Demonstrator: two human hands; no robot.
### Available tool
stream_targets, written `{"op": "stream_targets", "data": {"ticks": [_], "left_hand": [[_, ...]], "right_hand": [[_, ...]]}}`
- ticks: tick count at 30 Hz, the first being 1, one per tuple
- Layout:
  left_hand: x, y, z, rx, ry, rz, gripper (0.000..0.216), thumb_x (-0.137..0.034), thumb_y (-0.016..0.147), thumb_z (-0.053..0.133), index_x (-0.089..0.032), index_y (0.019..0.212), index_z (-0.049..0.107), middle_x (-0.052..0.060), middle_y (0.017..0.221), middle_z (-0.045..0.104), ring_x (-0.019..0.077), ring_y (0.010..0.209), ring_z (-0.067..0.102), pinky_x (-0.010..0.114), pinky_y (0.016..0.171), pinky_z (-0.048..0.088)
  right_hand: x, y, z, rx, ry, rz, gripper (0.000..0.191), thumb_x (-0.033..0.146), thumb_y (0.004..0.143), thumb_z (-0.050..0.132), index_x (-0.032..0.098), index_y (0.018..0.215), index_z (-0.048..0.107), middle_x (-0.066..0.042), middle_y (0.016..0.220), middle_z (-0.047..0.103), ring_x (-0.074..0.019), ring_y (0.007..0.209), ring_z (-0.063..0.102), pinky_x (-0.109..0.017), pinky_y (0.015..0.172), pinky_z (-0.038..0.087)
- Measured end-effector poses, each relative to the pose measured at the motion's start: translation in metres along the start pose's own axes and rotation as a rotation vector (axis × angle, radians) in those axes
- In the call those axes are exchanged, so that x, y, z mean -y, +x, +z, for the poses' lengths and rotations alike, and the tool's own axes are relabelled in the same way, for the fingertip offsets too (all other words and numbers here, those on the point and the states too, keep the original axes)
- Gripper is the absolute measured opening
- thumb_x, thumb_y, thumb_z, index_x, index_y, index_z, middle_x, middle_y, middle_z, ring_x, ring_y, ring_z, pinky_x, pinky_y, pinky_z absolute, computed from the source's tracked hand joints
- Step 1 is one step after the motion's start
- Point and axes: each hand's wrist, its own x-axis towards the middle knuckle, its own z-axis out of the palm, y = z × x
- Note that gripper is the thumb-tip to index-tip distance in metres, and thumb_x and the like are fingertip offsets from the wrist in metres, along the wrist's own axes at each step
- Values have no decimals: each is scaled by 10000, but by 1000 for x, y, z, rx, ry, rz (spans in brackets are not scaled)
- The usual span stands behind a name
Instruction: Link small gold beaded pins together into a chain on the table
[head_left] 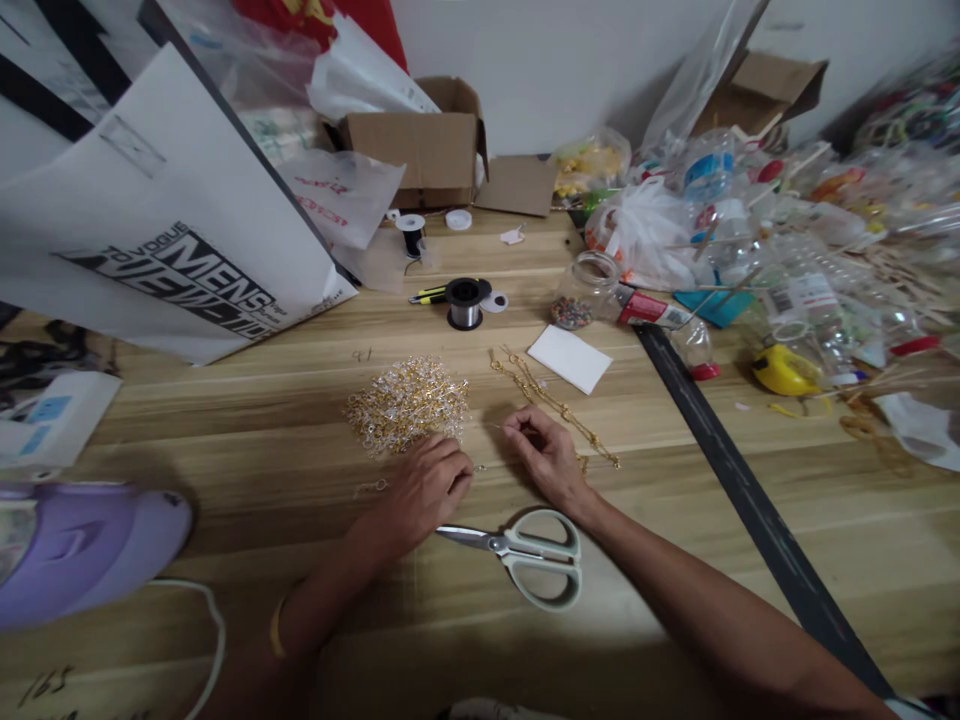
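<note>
My left hand [433,492] rests on the table just below a pile of small gold and clear beaded pieces [409,402]. Its fingers are curled together, and a tiny shiny piece [481,468] shows at their tips; what they grip is mostly hidden. To the right, my right hand [546,452] pinches a thin wire [496,427] between thumb and forefinger, its end pointing left. Beyond that hand a gold beaded chain [559,405] lies across the wood. Scissors [525,553] with pale handles lie below both hands, blades toward my left wrist.
A spool of silver wire [465,305], a yellow and black cutter [429,295], a white card [570,358] and a bead jar [585,290] stand farther back. Plastic bottles and bags [712,220] crowd the right. A paper bag [165,220] and a purple appliance [97,550] flank the left.
</note>
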Motion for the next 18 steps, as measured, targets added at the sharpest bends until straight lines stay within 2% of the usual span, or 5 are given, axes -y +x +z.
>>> {"op": "stream_targets", "data": {"ticks": [8, 18], "left_hand": [[2, -1, -8, 81, -9, 1, 167, -177, 886, 516, -142, 753, 610, 45, 785, 618, 175, 786, 519, 301, 743, 386], [1, 1, -7, 67, -91, -36, 109, -135, 858, 541, -157, 779, 613, 31, 808, 625, 165, 801, 524, 294, 752, 399]], "right_hand": [[2, 0, 0, 3, -1, 24, 146, 291, 855, 552, 168, 789, 592, -15, 733, 566, -138, 678, 527, -235, 595, 421], [3, 0, 0, 25, -20, 33, 119, 266, 857, 544, 174, 795, 588, -14, 746, 556, -138, 689, 515, -237, 602, 403]]}}
